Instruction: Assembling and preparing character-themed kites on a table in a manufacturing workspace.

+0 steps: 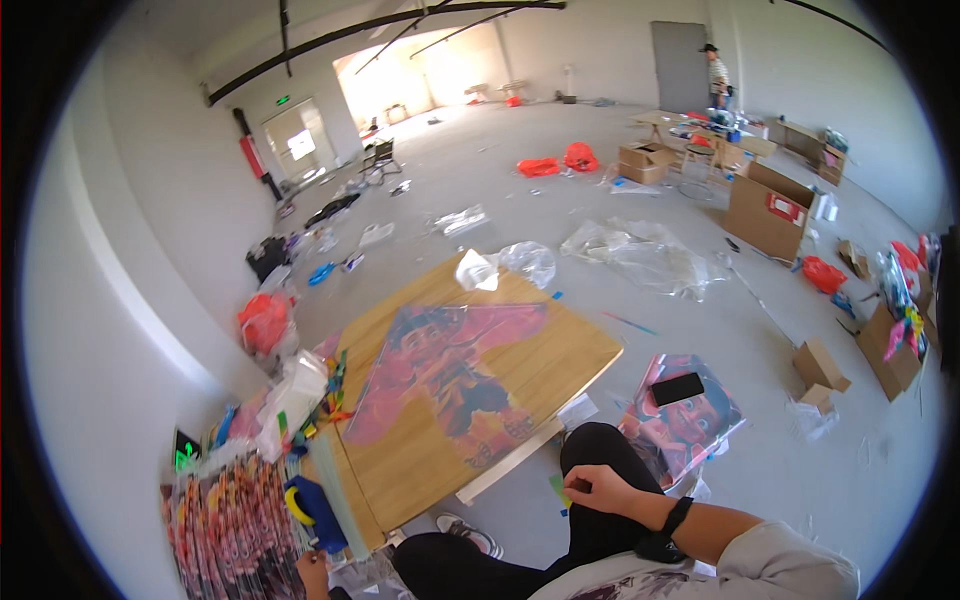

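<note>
On the wooden table lies a thin kite-like printed sheet with pink wings and a cartoon figure. My right hand rests over my bent knee with its fingers curled in, and nothing shows in it. At the lower edge, my left hand is beside a row of folded, printed pink and dark packs. Its fingers are small and partly cut off, so any grip is unclear. Just above it stands a blue holder with a yellow curved part.
A black phone lies on a printed cartoon sheet to the right. Clear plastic is spread beyond the table. Cardboard boxes stand at right, a red bag at left. A person stands far back.
</note>
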`<action>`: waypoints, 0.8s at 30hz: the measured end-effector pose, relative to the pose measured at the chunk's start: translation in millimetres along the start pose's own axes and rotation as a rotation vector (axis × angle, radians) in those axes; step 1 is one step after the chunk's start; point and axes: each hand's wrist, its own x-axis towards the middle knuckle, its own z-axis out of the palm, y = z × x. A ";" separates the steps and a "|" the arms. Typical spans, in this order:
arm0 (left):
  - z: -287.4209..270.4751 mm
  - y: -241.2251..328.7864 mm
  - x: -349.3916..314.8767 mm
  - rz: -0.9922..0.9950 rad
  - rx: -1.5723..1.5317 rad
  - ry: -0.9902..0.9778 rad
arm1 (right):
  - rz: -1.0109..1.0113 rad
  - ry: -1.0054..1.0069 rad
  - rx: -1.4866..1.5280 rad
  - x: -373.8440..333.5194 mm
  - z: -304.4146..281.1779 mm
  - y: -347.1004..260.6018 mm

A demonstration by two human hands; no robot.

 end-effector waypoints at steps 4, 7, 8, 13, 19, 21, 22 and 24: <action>-8.0 17.2 12.6 0.094 0.215 -0.016 | 0.021 -0.016 0.028 -0.5 -4.7 3.3; -16.5 13.3 15.0 0.126 0.356 0.000 | 0.013 -0.057 0.003 1.6 -5.0 1.8; -34.3 -7.7 16.2 0.101 0.385 -0.008 | -0.001 -0.072 0.013 4.9 -0.8 -1.2; -33.1 -6.6 0.8 0.122 0.391 -0.109 | 0.017 -0.083 0.041 0.8 -4.8 -2.9; -56.6 149.4 -55.4 0.071 -0.225 -0.201 | 0.071 -0.224 0.111 10.2 -10.7 -9.6; -51.4 215.0 -81.4 0.169 -0.533 -0.047 | -0.012 -0.315 0.188 23.4 -7.7 -39.9; -53.5 258.1 -98.6 0.251 -0.568 -0.069 | -0.094 -0.380 0.267 30.0 -6.0 -58.4; -54.0 312.1 -127.1 0.407 -0.620 -0.042 | -0.268 -0.492 0.365 39.4 0.4 -97.7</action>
